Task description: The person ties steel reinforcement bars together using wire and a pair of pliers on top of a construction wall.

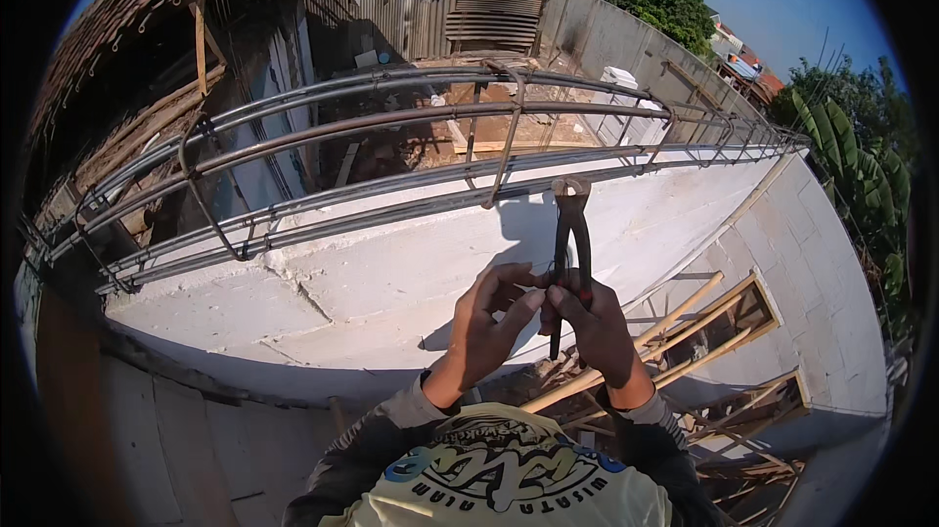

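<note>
My right hand (599, 331) is closed around the handles of a pair of pincers (571, 209). The tool stands nearly upright, jaws up, in front of the white block wall. Beside it, my left hand (481, 322) has its thumb and fingers drawn together in a pinch, close against the right hand's fingertips. Whatever sits in that pinch is too small to make out. Just beyond the pincers' jaws, a long cage of steel reinforcing bars (391, 120) with square stirrups (509, 136) runs along the top of the wall (391, 278).
Below to the right, bamboo poles (626, 341) and wooden frames (768, 304) lean by another block wall (782, 234). A tiled roof (108, 14) overhangs at the left. Beyond the cage lies a rubble-strewn yard with corrugated sheets (494, 23) and a grey boundary wall (626, 38).
</note>
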A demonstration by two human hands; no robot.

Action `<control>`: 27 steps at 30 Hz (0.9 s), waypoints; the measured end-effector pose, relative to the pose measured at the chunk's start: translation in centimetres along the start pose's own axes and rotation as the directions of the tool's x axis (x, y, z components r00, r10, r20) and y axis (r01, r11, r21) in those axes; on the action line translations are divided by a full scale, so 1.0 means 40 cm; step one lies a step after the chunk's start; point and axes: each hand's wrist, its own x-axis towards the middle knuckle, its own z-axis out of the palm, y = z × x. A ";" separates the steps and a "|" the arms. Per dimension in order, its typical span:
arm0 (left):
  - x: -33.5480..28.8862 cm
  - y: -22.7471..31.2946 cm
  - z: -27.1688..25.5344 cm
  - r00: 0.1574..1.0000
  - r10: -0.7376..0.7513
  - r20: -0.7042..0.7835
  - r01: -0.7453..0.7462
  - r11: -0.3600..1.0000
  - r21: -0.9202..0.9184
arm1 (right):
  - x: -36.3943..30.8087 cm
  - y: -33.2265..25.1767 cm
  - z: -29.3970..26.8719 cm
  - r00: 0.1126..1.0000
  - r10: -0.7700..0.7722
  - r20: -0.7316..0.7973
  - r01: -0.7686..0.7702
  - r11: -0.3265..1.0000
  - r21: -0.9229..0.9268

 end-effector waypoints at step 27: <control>0.189 0.280 -0.153 0.502 0.832 -0.238 -0.596 0.532 0.601 | 0.092 -0.359 -0.311 0.869 -0.078 0.488 0.494 0.129 -0.860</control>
